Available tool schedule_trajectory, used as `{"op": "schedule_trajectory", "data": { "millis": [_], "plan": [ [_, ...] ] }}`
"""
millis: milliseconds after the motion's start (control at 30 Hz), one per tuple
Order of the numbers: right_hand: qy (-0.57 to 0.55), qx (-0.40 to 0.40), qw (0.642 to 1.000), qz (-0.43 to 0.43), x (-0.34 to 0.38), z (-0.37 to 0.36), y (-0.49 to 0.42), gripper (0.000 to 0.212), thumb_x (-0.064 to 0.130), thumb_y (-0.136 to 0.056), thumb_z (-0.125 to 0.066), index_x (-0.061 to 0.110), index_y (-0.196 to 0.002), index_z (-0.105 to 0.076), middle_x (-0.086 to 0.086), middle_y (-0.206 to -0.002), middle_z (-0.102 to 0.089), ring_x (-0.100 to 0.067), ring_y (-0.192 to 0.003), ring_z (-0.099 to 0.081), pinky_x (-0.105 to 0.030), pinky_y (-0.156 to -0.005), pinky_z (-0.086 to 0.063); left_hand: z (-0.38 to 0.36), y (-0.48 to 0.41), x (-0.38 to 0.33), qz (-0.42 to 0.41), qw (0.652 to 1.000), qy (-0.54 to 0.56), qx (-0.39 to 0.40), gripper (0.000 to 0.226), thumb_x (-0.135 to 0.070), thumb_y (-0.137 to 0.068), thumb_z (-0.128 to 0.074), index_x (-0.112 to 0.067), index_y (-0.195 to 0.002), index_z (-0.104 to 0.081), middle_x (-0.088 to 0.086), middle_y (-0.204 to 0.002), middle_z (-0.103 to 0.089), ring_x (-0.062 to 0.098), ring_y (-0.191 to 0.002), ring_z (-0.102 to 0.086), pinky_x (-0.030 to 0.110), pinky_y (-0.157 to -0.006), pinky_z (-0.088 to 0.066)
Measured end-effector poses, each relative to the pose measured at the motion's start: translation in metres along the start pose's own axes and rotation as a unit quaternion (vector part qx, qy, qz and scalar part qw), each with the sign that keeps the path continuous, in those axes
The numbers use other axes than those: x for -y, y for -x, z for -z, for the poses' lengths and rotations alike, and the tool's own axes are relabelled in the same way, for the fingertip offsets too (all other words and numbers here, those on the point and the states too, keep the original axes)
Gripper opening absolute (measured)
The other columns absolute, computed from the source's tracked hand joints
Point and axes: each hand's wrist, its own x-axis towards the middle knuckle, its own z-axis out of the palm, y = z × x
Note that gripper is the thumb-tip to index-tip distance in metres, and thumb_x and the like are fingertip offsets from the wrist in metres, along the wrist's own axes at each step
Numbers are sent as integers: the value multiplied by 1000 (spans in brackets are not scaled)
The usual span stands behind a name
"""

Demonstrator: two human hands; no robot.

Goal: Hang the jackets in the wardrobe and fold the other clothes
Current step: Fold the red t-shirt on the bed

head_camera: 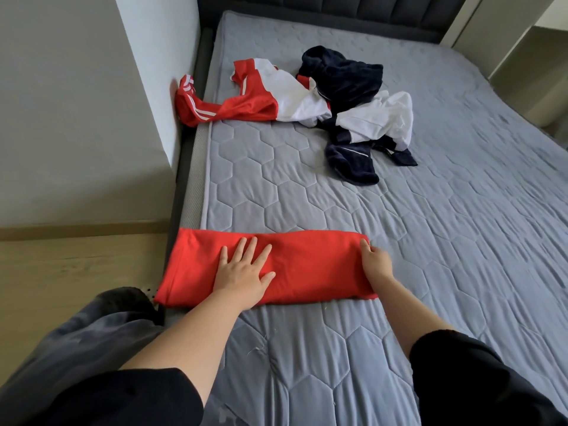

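Black sleeves (129, 398) and bare forearms reached out from the bottom of the view over the near edge of a grey quilted mattress (445, 235) stitched in hexagons. Just beyond them lay a plain red cloth garment (310, 265), already folded into a long flat band along that edge, its left end overhanging the corner. The left hand (242, 272) rested flat on its middle, fingers spread and straight, pressing the cloth down. The right hand (377, 261) met the band's right end with its fingers bunched together at the fold; whether they pinched the cloth or only touched it could not be told. By my judgement the task was in its early part: one piece was mid-fold, probably one or two folds short of done. Well apart, near the head of the bed, a red-and-white striped track jacket (258, 99) trailed a sleeve over the side, and a navy-and-white heap of clothes (356, 99) lay touching it. Neither had been hung or folded. A dark padded headboard (322, 13), a pale wall (76, 118) and light wooden flooring (61, 265) closed the room in; no wardrobe showed plainly.
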Motion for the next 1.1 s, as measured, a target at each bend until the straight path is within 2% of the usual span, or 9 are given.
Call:
{"op": "schedule_trajectory", "data": {
  "millis": [100, 200, 333, 400, 467, 633, 767, 900, 1100],
  "plan": [
    [-29, -17, 999, -22, 2, 10, -6, 53, 35, -97, -47, 10, -52, -36, -4, -53, -38, -24, -58, -39, -36, -53, -26, 0, 0, 0, 0, 1000, -1, 2, 63, -58, -95, -21, -37, -149, 2, -2, -159, 7, 18, -146, 10, 50, -114, 4],
    [-37, -73, 996, -43, -6, 16, -9, 51, 33, -97, -48, 8, -53, -41, -6, -56, -44, -26, -65, -44, -33, -61, -29, 1, 0, 5, 20, 1000, 1, 10, 62, -59, -95, -20, -38, -149, 3, -4, -159, 7, 15, -145, 10, 50, -114, 4],
    [7, -101, 994, -51, -5, 6, 5, 38, 32, -98, -41, 4, -77, -55, -14, -86, -58, -34, -92, -56, -33, -75, -35, 2, 1, 11, 29, 999, 6, 22, 62, -59, -95, -18, -37, -149, 4, -5, -159, 8, 13, -145, 11, 50, -114, 5],
    [84, -163, 983, 15, 9, -2, 15, 23, 21, -96, -42, 4, -101, -57, -16, -113, -57, -35, -112, -49, -39, -88, -35, 2, 2, 13, 19, 1000, 10, 20, 62, -58, -96, -18, -35, -149, 4, -4, -159, 8, 13, -145, 11, 50, -114, 6],
    [106, -196, 965, 138, 29, -11, 27, 33, 6, -89, -46, 3, -121, -52, -17, -129, -49, -34, -123, -40, -42, -100, -28, 1, 2, 15, 5, 1000, 12, 8, 62, -57, -96, -18, -34, -150, 3, -3, -159, 7, 14, -145, 11, 49, -114, 7],
    [137, -69, 930, 333, 72, -66, 75, 46, 10, -90, -46, 5, -136, -42, -17, -151, -28, -32, -139, -25, -43, -114, -16, 2, 0, 24, -18, 999, 29, -27, 56, -50, -98, -19, -35, -150, -4, -4, -159, 0, 15, -145, 10, 45, -115, 8],
    [131, 25, 941, 312, 65, -112, 96, 49, 29, -99, -34, 13, -146, -29, -5, -158, -14, -16, -146, -8, -38, -116, -1, 8, -7, 43, 53, 997, 36, -48, 55, -46, -98, -25, -35, -150, -11, -7, -159, 0, 18, -146, 9, 49, -115, 2],
    [228, 39, 924, 306, 49, -132, 93, 57, 36, -99, -28, 14, -150, -16, -5, -159, -8, -16, -146, -3, -38, -116, 4, 15, -14, 72, 101, 994, 39, -3, 71, -64, -91, -31, -35, -150, -7, -5, -159, -3, 22, -146, 8, 50, -114, 1],
    [275, 44, 913, 297, 48, -142, 87, 62, 38, -98, -26, 14, -151, -7, -6, -159, -2, -17, -146, 0, -40, -116, 5, 37, -34, 89, 99, 995, 10, -28, 69, -71, -77, -52, -26, -129, -52, -2, -132, -52, 21, -127, -39, 45, -106, -27]
  ]
}}
